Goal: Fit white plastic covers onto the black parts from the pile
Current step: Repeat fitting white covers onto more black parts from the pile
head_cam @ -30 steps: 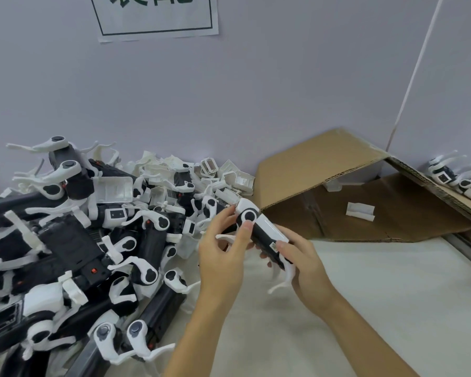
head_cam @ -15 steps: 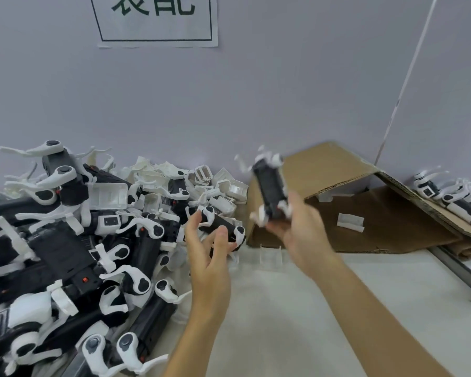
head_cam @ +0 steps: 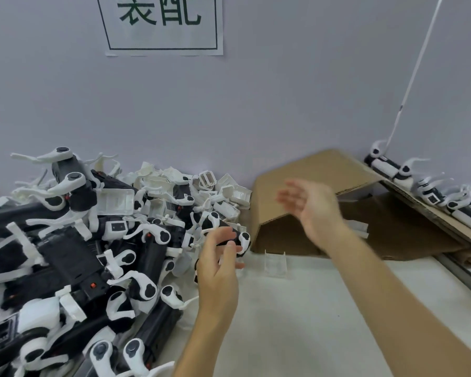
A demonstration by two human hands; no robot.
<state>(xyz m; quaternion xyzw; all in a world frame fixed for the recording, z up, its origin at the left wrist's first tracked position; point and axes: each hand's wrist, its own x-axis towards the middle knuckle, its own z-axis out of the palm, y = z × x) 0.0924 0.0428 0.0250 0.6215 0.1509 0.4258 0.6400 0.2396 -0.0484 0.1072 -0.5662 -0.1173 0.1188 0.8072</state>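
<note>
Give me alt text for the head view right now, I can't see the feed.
The left hand reaches to a black part at the edge of the pile of black parts and white covers. The right hand, blurred, open and empty, is raised before a cardboard box, with finished parts lying far right.

The right hand [head_cam: 307,205] is smeared by motion blur, so its fingers cannot be told apart. The black part [head_cam: 230,235] at the pile's [head_cam: 74,248] right edge is half covered by the left hand [head_cam: 218,265]. The pile is cut off left and below, and the sign [head_cam: 163,25] above it is cropped.
</note>
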